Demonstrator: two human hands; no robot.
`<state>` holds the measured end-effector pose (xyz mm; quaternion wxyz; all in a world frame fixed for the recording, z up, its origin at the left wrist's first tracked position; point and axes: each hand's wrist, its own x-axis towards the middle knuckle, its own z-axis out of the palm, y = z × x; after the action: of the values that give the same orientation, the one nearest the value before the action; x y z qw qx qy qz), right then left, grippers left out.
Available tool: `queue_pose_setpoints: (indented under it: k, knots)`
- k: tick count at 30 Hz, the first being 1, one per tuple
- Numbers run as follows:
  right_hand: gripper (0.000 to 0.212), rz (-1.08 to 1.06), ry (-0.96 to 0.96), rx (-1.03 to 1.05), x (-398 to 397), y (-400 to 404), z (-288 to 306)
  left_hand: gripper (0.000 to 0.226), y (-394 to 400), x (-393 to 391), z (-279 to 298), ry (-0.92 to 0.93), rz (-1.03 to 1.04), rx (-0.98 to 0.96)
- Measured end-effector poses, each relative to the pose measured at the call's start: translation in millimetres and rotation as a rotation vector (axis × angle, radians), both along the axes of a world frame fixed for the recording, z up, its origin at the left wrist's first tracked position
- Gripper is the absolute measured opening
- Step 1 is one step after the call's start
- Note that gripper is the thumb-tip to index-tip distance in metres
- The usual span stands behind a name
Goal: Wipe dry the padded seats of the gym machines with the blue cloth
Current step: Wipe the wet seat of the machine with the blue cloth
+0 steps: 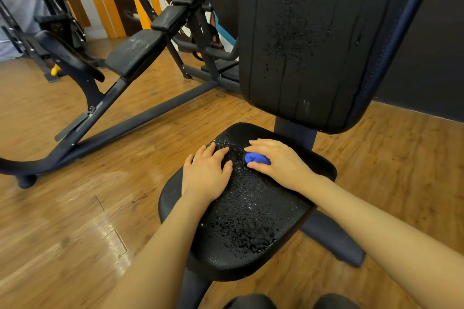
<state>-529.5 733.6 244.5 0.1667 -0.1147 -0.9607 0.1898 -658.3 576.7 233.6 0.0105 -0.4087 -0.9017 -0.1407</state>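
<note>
A black padded seat (251,221) lies in front of me, covered with water droplets. My right hand (281,163) grips a bunched blue cloth (257,158) and presses it onto the far part of the seat. My left hand (206,173) rests flat on the seat's left side, fingers straight. The upright black backrest (313,40) behind the seat is also beaded and streaked with water.
A second gym machine with black pads (135,54) and a dark steel frame (140,120) stands to the left on the wooden floor (75,208). A dark wall (426,57) is at the right. My knees (251,302) show at the bottom edge.
</note>
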Motion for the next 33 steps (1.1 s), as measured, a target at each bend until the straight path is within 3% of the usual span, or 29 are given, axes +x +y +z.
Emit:
queue_pose_setpoints:
  k: [12, 18, 27, 33]
  knots:
    - [0.045, -0.012, -0.013, 0.008, 6, -2, -2, 0.051, -17, -3, 10, 0.026, -0.099, -0.124]
    - [0.042, -0.007, 0.007, -0.025, 14, -4, -3, 0.045, -47, 2, 3, -0.020, -0.112, 0.034]
    - [0.045, 0.040, 0.052, -0.049, 66, -13, -19, 0.044, -46, 3, 1, -0.011, -0.103, 0.073]
    - [0.045, 0.017, 0.017, -0.042, 38, -17, -10, 0.044, -45, 3, 0, -0.004, -0.086, 0.079]
